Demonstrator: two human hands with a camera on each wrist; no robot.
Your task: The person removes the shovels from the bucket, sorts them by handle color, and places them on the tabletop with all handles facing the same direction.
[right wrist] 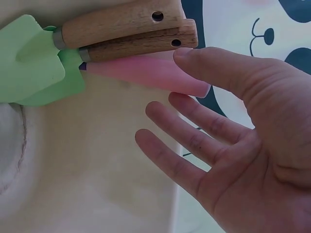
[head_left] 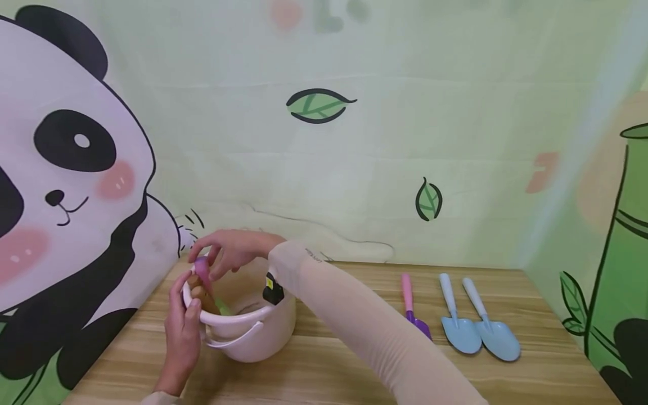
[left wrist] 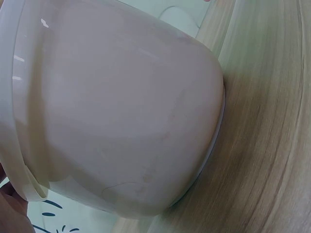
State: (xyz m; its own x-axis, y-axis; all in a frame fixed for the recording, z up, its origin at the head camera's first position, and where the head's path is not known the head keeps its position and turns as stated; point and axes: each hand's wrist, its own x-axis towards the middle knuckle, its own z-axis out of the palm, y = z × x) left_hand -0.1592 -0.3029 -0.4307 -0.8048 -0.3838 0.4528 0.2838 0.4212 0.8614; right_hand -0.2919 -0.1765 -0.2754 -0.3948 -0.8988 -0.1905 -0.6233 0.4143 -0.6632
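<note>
A cream bucket (head_left: pixel 253 340) stands on the wooden table. At its left rim my left hand (head_left: pixel 183 337) grips the edge; the left wrist view shows mostly the bucket's outer wall (left wrist: pixel 116 107). Over the opening, my right hand (head_left: pixel 235 250) pinches the pink handle (right wrist: pixel 141 75) of a trowel between thumb and a finger largely hidden behind it. The other fingers spread loosely below. Beside that handle, inside the bucket, lean two green trowels (right wrist: pixel 34 53) with wooden handles (right wrist: pixel 116 26). The pink-handled trowel's blade is hidden behind the green ones.
Right of the bucket lie a purple trowel (head_left: pixel 419 326) with a pink handle and two light blue trowels, one left (head_left: pixel 462 337) and one right (head_left: pixel 498 340), their blades touching. A printed panda backdrop (head_left: pixel 324 169) rises behind the table (head_left: pixel 344 371). My right sleeve crosses above the table.
</note>
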